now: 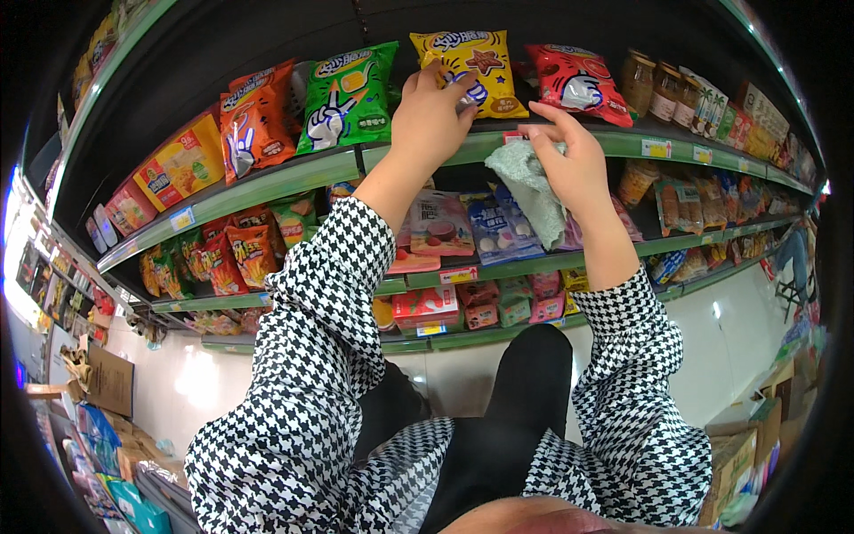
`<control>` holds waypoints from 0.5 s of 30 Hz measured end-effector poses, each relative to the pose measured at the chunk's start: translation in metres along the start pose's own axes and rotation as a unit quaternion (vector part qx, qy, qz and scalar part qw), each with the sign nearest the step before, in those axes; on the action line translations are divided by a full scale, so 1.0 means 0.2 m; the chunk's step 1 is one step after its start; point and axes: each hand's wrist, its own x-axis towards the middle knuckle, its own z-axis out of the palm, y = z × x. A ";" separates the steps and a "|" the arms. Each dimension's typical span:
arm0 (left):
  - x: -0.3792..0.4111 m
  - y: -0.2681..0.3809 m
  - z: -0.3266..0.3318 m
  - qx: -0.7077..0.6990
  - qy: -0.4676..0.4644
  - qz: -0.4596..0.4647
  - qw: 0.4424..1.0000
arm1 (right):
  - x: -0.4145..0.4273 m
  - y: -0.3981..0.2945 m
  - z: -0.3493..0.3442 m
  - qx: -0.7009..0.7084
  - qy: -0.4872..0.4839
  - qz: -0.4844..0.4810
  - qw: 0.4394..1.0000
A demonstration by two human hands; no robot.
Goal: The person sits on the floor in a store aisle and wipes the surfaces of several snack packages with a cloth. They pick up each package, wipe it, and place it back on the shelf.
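Note:
My left hand (434, 110) reaches to a yellow snack bag (490, 63) standing on the upper shelf, its spread fingers against the bag's left and lower front; whether they grip it is hidden. A pale green cloth (534, 187) hangs from my right hand (567, 157), pinched by the thumb and fingers in front of the shelf's green edge (460, 150). To the left of the yellow bag stands a green snack bag (350, 93), and left of that are orange snack bags (257, 120). A red snack bag (584, 80) leans just beyond my right hand.
Glass jars (664, 93) stand farther right on the upper shelf, and yellow boxes (180, 160) at its left. Lower shelves hold pink packets (440, 223), blue packets (504, 227) and small red snack bags (223, 263). Cardboard boxes (110, 377) are on the floor to the left.

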 end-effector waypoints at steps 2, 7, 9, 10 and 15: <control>-0.01 -0.01 0.03 0.001 0.010 0.004 1.000 | -0.02 0.02 -0.05 -0.035 0.033 -0.040 0.998; -0.02 0.03 0.03 0.032 0.087 0.029 0.995 | 0.02 0.12 -0.21 -0.174 0.192 -0.124 0.958; -0.04 0.06 0.01 0.033 0.125 0.054 0.990 | 0.04 0.16 -0.26 -0.236 0.244 -0.117 0.933; -0.04 0.08 0.00 0.006 0.125 0.074 0.989 | 0.05 0.21 -0.29 -0.268 0.256 -0.117 0.921; -0.07 0.19 0.00 -0.144 0.064 0.159 0.975 | 0.12 0.36 -0.34 -0.251 0.258 -0.039 0.932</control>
